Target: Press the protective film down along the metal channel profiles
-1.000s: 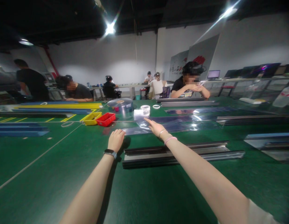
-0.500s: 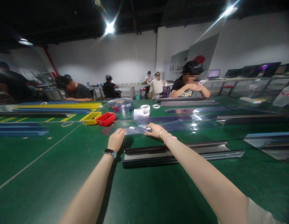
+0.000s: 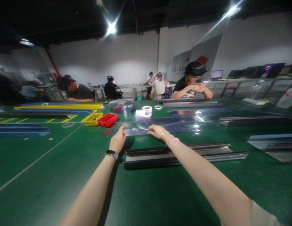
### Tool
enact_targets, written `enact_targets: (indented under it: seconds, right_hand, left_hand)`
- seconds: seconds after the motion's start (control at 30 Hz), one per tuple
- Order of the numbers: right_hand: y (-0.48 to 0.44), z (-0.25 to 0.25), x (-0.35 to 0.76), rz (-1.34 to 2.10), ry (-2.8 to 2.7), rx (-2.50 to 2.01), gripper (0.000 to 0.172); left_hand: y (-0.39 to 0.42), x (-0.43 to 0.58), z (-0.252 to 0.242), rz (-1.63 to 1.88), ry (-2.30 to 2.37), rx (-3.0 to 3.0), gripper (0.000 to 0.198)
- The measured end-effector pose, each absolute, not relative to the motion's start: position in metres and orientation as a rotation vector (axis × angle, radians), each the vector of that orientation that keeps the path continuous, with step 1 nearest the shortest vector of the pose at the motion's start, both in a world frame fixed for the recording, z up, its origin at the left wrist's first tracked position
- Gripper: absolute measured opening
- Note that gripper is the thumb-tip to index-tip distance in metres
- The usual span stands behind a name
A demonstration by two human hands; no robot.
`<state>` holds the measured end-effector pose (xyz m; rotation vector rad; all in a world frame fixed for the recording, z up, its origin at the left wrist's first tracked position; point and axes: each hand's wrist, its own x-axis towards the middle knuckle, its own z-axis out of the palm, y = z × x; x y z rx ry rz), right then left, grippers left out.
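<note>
The left hand (image 3: 117, 140), loosely curled, may or may not grip the clear film (image 3: 136, 132); the right hand (image 3: 157, 131) seems to pinch its edge. The film, between and beyond them, looks partly flattened; the nearer dark channel (image 3: 148, 164) lies untouched.

Lettering (image 3: 178, 70) on the grey panel (image 3: 205, 47) is illegible.
</note>
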<state>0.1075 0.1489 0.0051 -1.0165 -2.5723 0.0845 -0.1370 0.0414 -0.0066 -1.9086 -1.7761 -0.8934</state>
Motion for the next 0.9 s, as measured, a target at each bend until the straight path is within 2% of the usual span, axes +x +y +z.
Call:
enact_targets:
  seconds: [0.37,0.63,0.77,0.9]
  right_hand:
    - [0.1477,0.0066,0.1076,0.088,-2.559,-1.062,0.024]
    - [0.1489,0.0069,0.1061,0.087,-2.490,-1.215,0.025]
    - [0.1523,0.0050,0.1047,0.101,-2.465,-1.280,0.032]
    - [0.1521,0.0058,0.1053,0.079,-2.444,-1.239,0.047]
  left_hand:
    - [0.0408,-0.1374,-0.0072,-0.904,-1.784,-1.919,0.033]
    - [0.0390,-0.1363,-0.0056,-0.741,-1.844,-1.855,0.027]
    - [0.0389,-0.1358,-0.0053,-0.719,-1.849,-1.842,0.026]
    - [0.0398,-0.1366,-0.0066,-0.737,-1.827,-1.846,0.025]
